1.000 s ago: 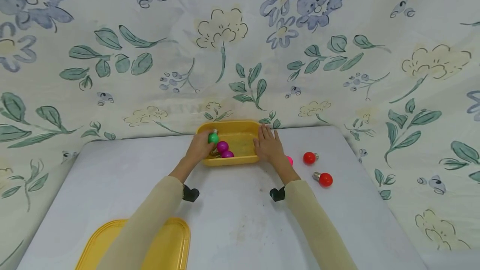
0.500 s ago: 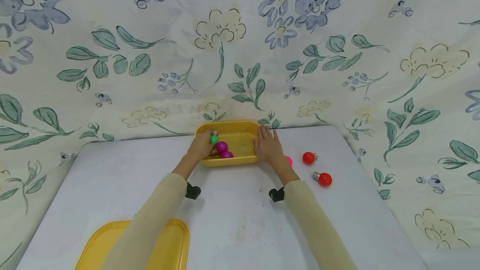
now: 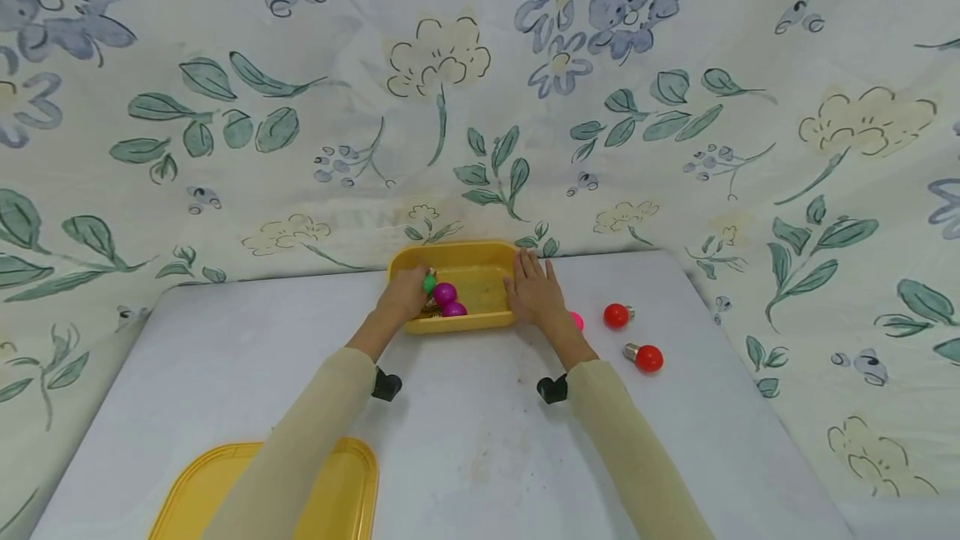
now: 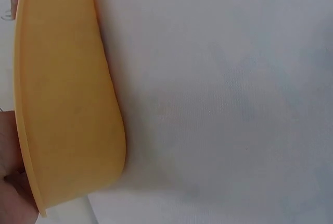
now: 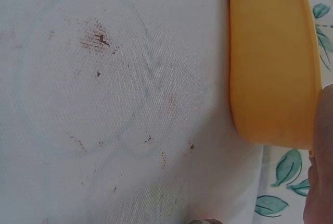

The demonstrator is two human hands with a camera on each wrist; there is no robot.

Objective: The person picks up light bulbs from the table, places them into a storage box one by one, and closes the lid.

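Observation:
A yellow plastic bin (image 3: 491, 286) stands at the table's far edge. Over its left end, my left hand (image 3: 403, 294) reaches in and holds a green light bulb (image 3: 429, 283), mostly covered by the fingers. Two purple light bulbs (image 3: 447, 297) lie beside that hand inside the bin. My right hand (image 3: 536, 288) rests on the bin's right end, fingers straight along the rim and thumb on the inner side. The left wrist view shows the bin's outer wall (image 4: 73, 88) and part of the left hand (image 4: 13, 166) at the rim.
Two red light bulbs (image 3: 617, 316) (image 3: 648, 358) lie on the white table (image 3: 480, 440) to the right. A pink bulb (image 3: 577, 321) is partly hidden behind the right forearm. A yellow tray (image 3: 341, 482) sits front left, under the left sleeve. Floral cloth (image 3: 450, 107) hangs behind.
My left hand has lowered slightly into the bin with the green light bulb, which shows less now. The right hand stays on the bin's right end.

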